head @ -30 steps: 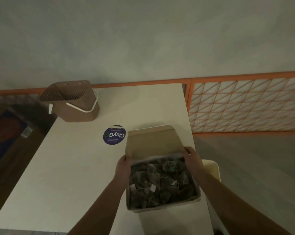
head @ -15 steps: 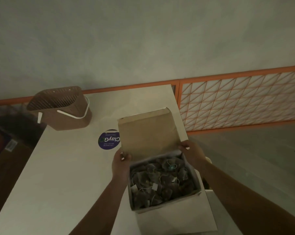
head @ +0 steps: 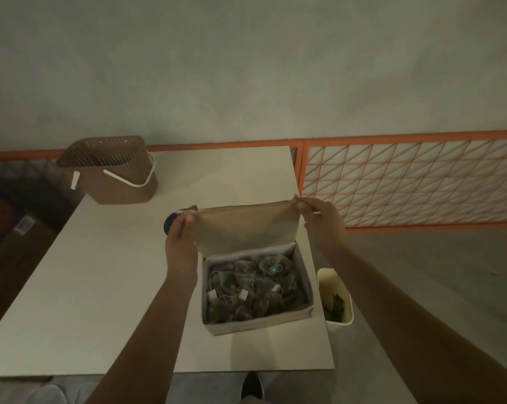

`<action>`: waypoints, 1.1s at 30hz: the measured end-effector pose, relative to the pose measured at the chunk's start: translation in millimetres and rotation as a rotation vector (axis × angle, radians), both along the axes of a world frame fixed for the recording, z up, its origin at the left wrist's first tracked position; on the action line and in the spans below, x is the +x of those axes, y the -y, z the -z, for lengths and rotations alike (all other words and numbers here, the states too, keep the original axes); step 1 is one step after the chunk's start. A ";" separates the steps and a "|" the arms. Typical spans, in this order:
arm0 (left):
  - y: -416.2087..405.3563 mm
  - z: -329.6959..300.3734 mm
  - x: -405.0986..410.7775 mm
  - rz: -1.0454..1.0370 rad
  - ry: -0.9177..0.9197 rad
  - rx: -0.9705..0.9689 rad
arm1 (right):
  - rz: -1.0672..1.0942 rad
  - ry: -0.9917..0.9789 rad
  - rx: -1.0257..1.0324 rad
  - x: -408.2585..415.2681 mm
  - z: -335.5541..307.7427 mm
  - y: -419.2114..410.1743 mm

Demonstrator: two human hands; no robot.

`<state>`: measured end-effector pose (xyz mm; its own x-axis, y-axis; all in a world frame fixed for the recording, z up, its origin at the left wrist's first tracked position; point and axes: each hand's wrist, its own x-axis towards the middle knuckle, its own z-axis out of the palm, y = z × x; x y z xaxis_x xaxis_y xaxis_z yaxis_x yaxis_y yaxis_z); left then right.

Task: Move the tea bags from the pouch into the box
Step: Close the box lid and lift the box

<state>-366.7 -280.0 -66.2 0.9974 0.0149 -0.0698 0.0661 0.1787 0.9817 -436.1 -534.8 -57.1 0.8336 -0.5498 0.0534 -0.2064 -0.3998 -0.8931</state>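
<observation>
A cardboard box stands on the white table near its right edge, full of several tea bags with strings and paper tags. Its lid flap stands raised at the back. My left hand pinches the flap's left top corner. My right hand pinches the right top corner. No pouch is visible.
A brown perforated basket with a white handle sits at the table's back left. A dark round sticker peeks out behind my left hand. A cream bin stands on the floor right of the table. An orange lattice panel runs along the wall.
Both hands have moved from the box's sides up to the top corners of the lid flap. The flap now stands more upright.
</observation>
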 end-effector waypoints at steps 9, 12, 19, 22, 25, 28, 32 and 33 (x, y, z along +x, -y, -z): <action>-20.3 24.2 -64.7 -0.022 -0.073 0.009 | -0.004 0.042 0.415 -61.8 3.9 -28.9; -28.5 31.5 -88.6 -0.031 -0.172 -0.015 | -0.021 -0.034 0.443 -78.6 15.5 -31.5; -37.5 70.0 -117.1 0.052 -0.062 0.446 | -0.101 -0.255 0.128 -120.7 42.4 -38.6; -38.8 90.6 -125.8 0.027 -0.085 0.627 | -0.147 -0.284 -0.061 -129.9 55.5 -39.0; -34.6 96.2 -131.8 -0.021 -0.162 0.672 | -0.158 -0.342 -0.126 -132.1 73.4 -37.9; -32.0 94.7 -135.0 -0.030 -0.194 0.659 | -0.174 -0.340 -0.092 -133.7 85.5 -37.4; -29.7 98.4 -137.6 0.177 -0.059 0.624 | -0.355 -0.398 -0.100 -137.7 95.1 -39.8; -30.1 101.4 -138.1 0.210 -0.032 0.622 | -0.379 -0.404 -0.105 -138.6 97.3 -40.6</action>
